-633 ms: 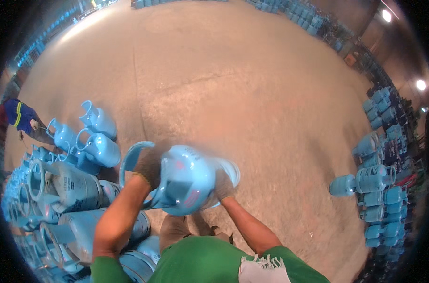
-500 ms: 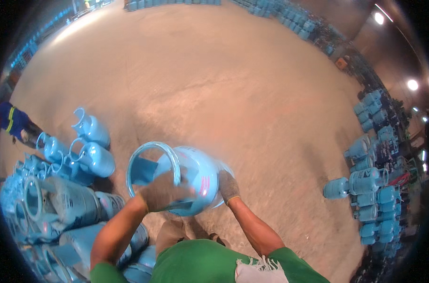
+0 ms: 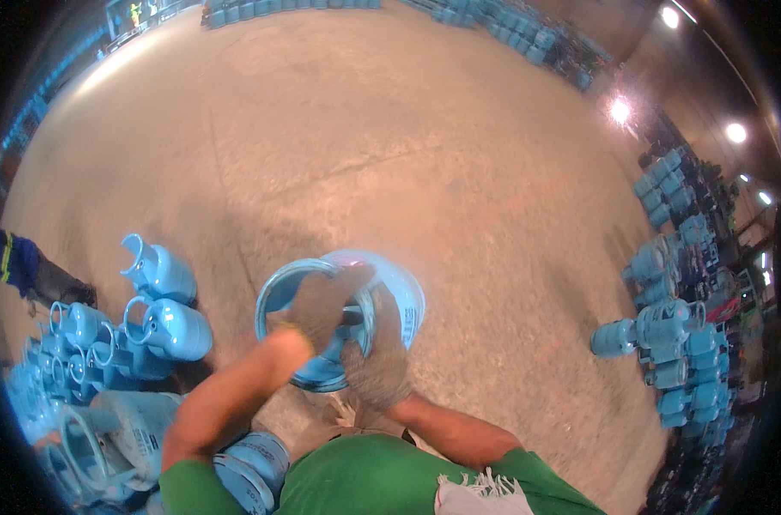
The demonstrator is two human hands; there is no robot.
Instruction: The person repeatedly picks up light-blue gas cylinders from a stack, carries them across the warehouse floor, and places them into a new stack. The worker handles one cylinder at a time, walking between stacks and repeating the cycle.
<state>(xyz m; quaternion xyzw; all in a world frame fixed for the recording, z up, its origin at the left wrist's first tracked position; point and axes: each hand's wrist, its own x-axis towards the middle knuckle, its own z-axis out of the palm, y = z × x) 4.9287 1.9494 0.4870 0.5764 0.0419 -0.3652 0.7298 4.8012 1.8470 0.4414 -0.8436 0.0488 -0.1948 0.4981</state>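
In front of my body a light-blue gas cylinder [image 3: 410,296] leans toward me, its round collar [image 3: 268,290] facing left and up. Both my hands wear grey-brown work gloves. My left hand [image 3: 317,305] reaches across the collar opening and is closed on the collar; its fingertips are blurred. Nearer to me, my right hand [image 3: 377,369] grips the collar's right rim. Between the hands, a small dark part of the collar's inside shows. The cylinder's base is hidden from view.
Several blue cylinders [image 3: 176,329] stand and lie at the left, some close to my left arm. A person in dark blue [image 3: 21,264] is beyond them. More cylinders [image 3: 665,326] are stacked along the right, with rows [image 3: 287,7] at the far end. The floor [image 3: 528,215] is rough concrete.
The cylinder has turned from nearly lying to more upright. My right hand has moved from its lower end to the collar; my left hand has shifted over the collar opening.
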